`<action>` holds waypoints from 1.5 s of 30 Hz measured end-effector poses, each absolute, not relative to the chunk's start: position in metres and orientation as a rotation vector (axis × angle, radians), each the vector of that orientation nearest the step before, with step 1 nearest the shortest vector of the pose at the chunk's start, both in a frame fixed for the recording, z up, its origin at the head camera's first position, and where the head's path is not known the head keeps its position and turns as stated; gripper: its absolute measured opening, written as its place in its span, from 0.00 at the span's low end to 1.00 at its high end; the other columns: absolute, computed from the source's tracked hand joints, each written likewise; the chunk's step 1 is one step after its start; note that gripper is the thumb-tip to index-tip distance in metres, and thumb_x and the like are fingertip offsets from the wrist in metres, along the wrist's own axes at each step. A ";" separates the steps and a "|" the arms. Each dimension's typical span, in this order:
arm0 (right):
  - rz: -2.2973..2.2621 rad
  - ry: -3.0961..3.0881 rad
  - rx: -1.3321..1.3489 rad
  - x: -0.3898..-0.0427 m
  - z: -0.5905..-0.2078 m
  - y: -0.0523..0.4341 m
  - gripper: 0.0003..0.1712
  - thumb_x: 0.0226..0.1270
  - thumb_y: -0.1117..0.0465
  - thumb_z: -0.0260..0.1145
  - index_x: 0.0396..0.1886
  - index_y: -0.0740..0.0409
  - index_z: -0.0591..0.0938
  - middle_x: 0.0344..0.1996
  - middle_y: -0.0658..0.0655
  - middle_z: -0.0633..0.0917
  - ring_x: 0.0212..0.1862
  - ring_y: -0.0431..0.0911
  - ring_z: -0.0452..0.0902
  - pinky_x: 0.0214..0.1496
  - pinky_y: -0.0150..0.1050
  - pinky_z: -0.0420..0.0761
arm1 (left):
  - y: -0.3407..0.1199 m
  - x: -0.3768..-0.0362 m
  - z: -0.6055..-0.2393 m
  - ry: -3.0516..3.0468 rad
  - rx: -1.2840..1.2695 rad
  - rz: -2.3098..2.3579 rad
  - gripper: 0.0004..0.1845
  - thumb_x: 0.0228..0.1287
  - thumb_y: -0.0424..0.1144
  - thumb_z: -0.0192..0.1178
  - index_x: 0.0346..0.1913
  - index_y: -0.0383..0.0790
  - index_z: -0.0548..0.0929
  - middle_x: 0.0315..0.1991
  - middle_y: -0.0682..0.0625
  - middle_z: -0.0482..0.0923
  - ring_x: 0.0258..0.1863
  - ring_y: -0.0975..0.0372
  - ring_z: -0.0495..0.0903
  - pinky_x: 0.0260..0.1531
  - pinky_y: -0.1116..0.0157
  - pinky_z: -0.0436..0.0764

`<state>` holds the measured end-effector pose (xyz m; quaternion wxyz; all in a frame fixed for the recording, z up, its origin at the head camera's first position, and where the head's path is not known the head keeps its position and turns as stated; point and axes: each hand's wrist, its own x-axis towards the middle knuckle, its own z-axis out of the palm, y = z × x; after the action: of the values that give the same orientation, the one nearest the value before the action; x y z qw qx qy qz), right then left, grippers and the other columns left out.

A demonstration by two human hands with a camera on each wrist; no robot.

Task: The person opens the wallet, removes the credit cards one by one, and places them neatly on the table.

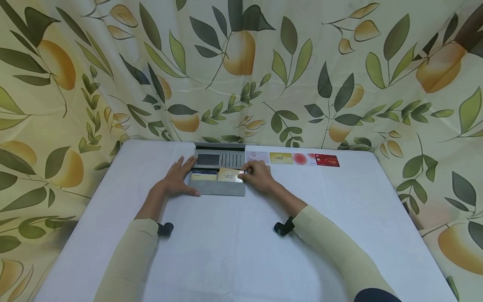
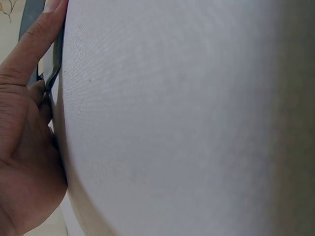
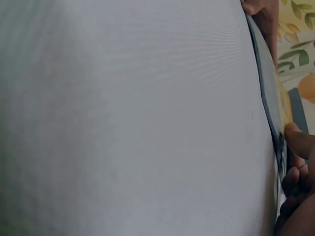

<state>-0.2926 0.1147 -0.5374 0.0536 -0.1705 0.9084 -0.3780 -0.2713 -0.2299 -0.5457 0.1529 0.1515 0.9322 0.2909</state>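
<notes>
On white table, flat left hand steadies open grey card wallet; right hand, pinching gold card, should feed it level into slot.

Grey card wallet: you have it lying open and flat on the white table, near the far edge, long side toward you. Its far half shows a dark window pocket and a row of narrow slots; its near half carries card pockets.

Gold card: glossy, lying face up on the wallet's near half, right side, slightly tilted.

Second card: pale yellow with a dark upper band, seated in the near half's left pocket.
</notes>
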 end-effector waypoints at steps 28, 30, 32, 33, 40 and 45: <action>-1.317 2.701 -0.541 -0.292 -0.535 0.111 0.34 0.53 0.52 0.87 0.56 0.59 0.84 0.34 0.50 0.84 0.47 0.48 0.77 0.58 0.51 0.60 | -0.228 -0.268 -0.542 2.681 0.432 0.846 0.74 0.43 0.62 0.83 0.87 0.48 0.46 0.87 0.48 0.36 0.84 0.47 0.25 0.80 0.43 0.32; -1.290 2.709 -0.542 -0.292 -0.535 0.111 0.37 0.49 0.51 0.89 0.57 0.59 0.84 0.35 0.50 0.84 0.47 0.48 0.76 0.59 0.52 0.61 | -0.227 -0.267 -0.539 2.675 0.429 0.859 0.74 0.43 0.61 0.84 0.87 0.47 0.46 0.87 0.47 0.37 0.83 0.46 0.26 0.80 0.42 0.32; -1.264 2.717 -0.543 -0.292 -0.535 0.111 0.39 0.48 0.50 0.89 0.58 0.59 0.83 0.36 0.50 0.83 0.48 0.48 0.76 0.60 0.53 0.61 | -0.227 -0.265 -0.536 2.670 0.427 0.865 0.73 0.43 0.61 0.84 0.87 0.46 0.47 0.87 0.46 0.37 0.83 0.45 0.26 0.80 0.42 0.32; -1.253 2.721 -0.540 -0.291 -0.535 0.111 0.39 0.48 0.50 0.89 0.58 0.59 0.83 0.36 0.50 0.83 0.48 0.48 0.75 0.60 0.54 0.61 | -0.227 -0.265 -0.535 2.673 0.421 0.850 0.73 0.43 0.60 0.84 0.87 0.46 0.46 0.87 0.46 0.36 0.83 0.45 0.26 0.80 0.43 0.32; -1.227 2.747 -0.535 -0.292 -0.538 0.113 0.37 0.50 0.50 0.88 0.58 0.59 0.84 0.39 0.51 0.84 0.50 0.50 0.75 0.60 0.52 0.65 | -0.224 -0.265 -0.531 2.664 0.412 0.844 0.73 0.44 0.58 0.84 0.86 0.43 0.47 0.87 0.45 0.37 0.83 0.44 0.26 0.80 0.43 0.32; -1.233 2.784 -0.576 -0.296 -0.541 0.118 0.35 0.49 0.51 0.89 0.54 0.60 0.87 0.42 0.53 0.84 0.50 0.50 0.74 0.58 0.47 0.71 | -0.223 -0.265 -0.530 2.668 0.389 0.823 0.72 0.46 0.58 0.84 0.87 0.45 0.46 0.87 0.45 0.36 0.83 0.44 0.27 0.79 0.41 0.33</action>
<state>-0.2958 0.1184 -0.5405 0.0215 -0.1860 0.8982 -0.3978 -0.2650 -0.2232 -0.5305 0.1603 0.1363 0.9341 0.2883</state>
